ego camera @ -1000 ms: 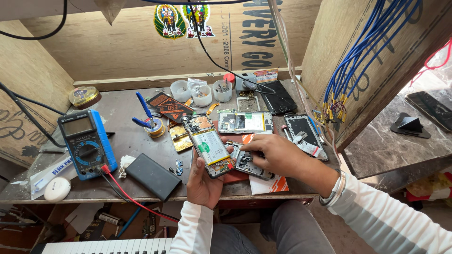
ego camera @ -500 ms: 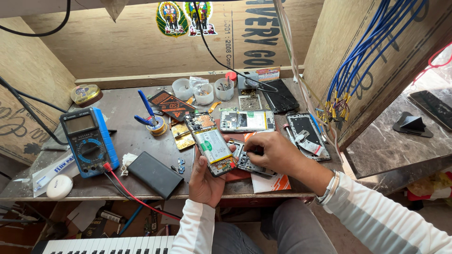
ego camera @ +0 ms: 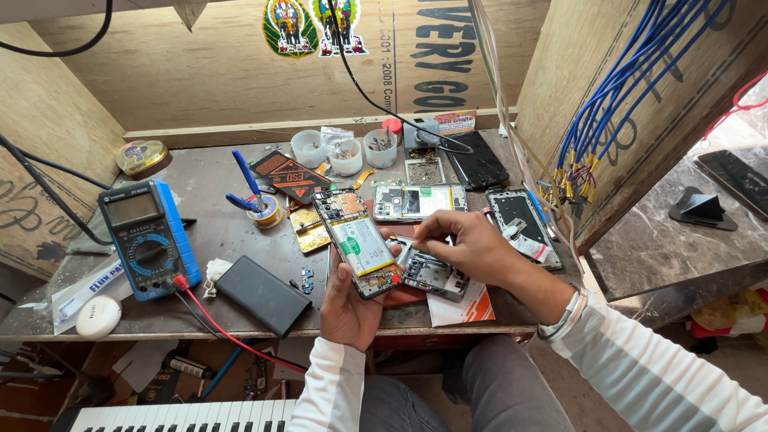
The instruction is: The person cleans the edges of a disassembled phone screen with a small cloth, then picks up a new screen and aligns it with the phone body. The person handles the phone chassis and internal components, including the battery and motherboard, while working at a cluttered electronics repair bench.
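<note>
White sleeves cover both forearms as they reach up from the lower edge of the view onto the worn wooden workbench [ego camera: 240,232]. The left hand [ego camera: 352,308] comes in palm up, wrist bent slightly back, its fingers and thumb clamped along the long edges of an opened phone [ego camera: 358,242] that lies tilted in the palm, the pale battery and circuit board facing upward, above the front edge of the bench. The right hand [ego camera: 472,250] crosses in from the right with a bangle at the wrist; its back faces the camera, knuckles arched, and thumb and forefinger are pinched together just beside the phone's right edge, over a second phone frame [ego camera: 432,274] lying on the bench. Whether anything sits between those fingertips is too small to tell. Left of the hands lie a black power bank [ego camera: 262,294] and a blue multimeter [ego camera: 148,238] with a red lead; blue-handled pliers [ego camera: 246,188] rest farther back.
</note>
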